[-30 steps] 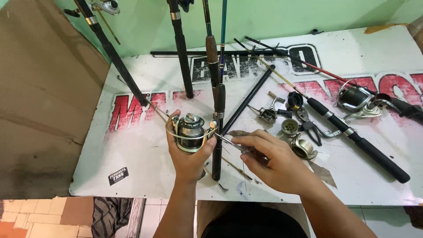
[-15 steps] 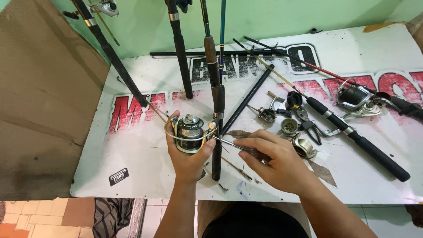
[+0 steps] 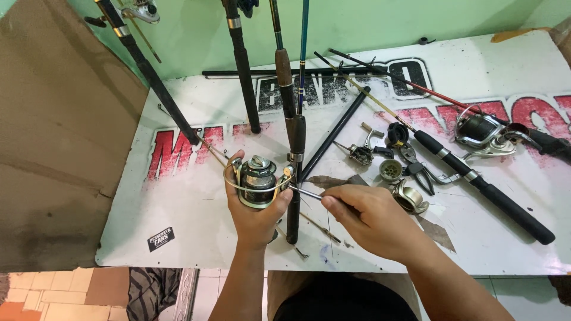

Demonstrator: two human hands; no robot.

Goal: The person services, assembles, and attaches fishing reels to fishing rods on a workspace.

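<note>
A spinning reel [image 3: 257, 181] sits gripped in the left hand [image 3: 254, 215], while the right hand [image 3: 372, 219] beside it pinches a thin metal tool [image 3: 306, 193] against its side.

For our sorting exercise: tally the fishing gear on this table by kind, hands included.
Whole spinning reels: 2 (one in the left hand at, one at)
Pliers: 1
Thin metal tool in the right hand, at: 1
Total: 4

The silver-and-dark spinning reel [image 3: 256, 181] in the left hand [image 3: 254, 217] looks like glossy metal. The thin steel tool [image 3: 306, 193] pinched by the right hand [image 3: 372, 221] shines. Beneath both, the white printed board [image 3: 196, 232] appears smooth, scuffed.
</note>
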